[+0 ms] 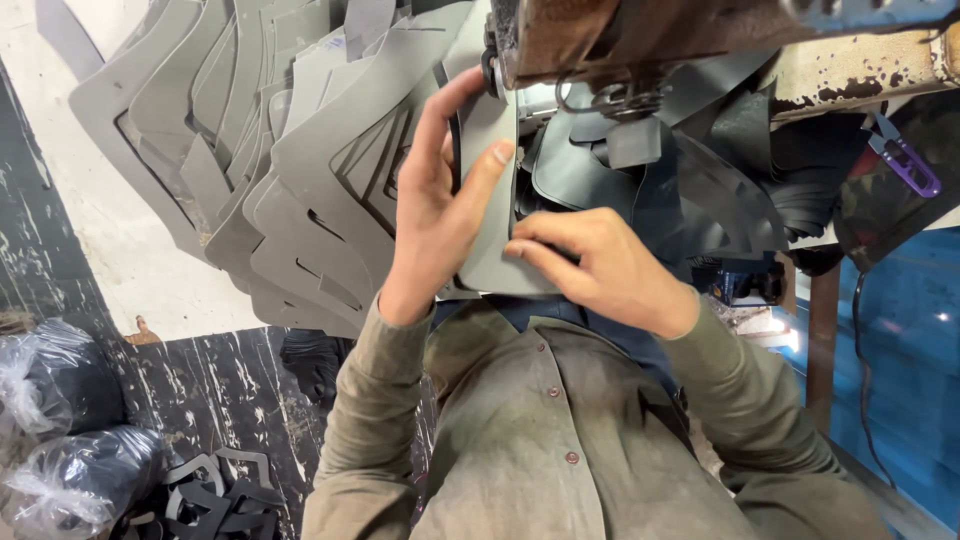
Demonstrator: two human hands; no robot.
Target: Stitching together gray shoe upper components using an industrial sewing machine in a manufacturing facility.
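- Far left, floor: tied clear plastic bags (60, 420) of dark stuff, plus loose dark cut-out frames (215, 495). Not in play.
- Upper left to centre: fanned stack of grey cut pieces (250, 150) on the bench, overlapping like shingles, some with slots or windows cut out. Thin sheet, looks like synthetic leather or similar; exact material can't be told.
- Left hand (435, 215): fingers long and spread. Thumb tip presses the face of the grey piece (490, 200), the other fingers curl round its left edge up near the machine. Flat hold, not a fist.
- The grey piece sits centre frame between both hands, top end tucked under the sewing machine head (640, 40), bottom edge near the person's chest.
- Handling call: light, flexible, bends under its own weight. Probably smooth-faced, so it could slide under a loose touch. Not fragile, but will crease or skew if gripped at one corner only.
- Best hold: flat fingertips on the face near the edges, one hand either side of the needle zone, clear of the presser foot (632, 140).
- Right hand (605, 265): fingers together, tips pinning the piece's lower right corner against the bed.
- Right of the machine: pile of black cut pieces (720, 170), same sort of sheet.
- Far right: purple thread snips (905, 155) lying on the bench edge.
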